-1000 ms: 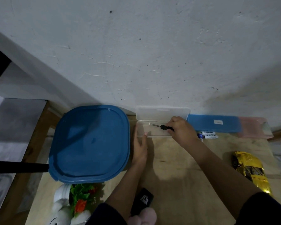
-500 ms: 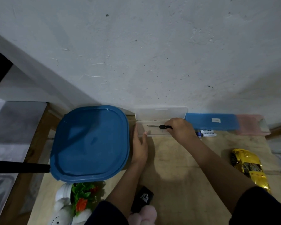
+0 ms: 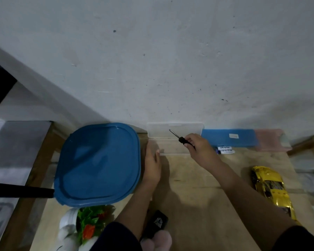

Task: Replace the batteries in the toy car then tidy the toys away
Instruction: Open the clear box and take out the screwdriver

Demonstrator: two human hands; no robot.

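Head view: the right hand (image 3: pixel 201 149) pinched the black handle of the screwdriver (image 3: pixel 178 137) above the open clear case (image 3: pixel 174 130). The left hand (image 3: pixel 152 160) lay with straight fingers against that case's left end. The step in hand appeared to be fetching the tool. The next move would likely call for carrying it to the toy car (image 3: pixel 272 189), well apart at the right edge of the table (image 3: pixel 198 196), and turning the car over. Counted: one car, one screwdriver, two batteries (image 3: pixel 225 150), one blue tub (image 3: pixel 98 163), and three cases, counting the blue case (image 3: pixel 228 140) and pink case (image 3: pixel 270 140).
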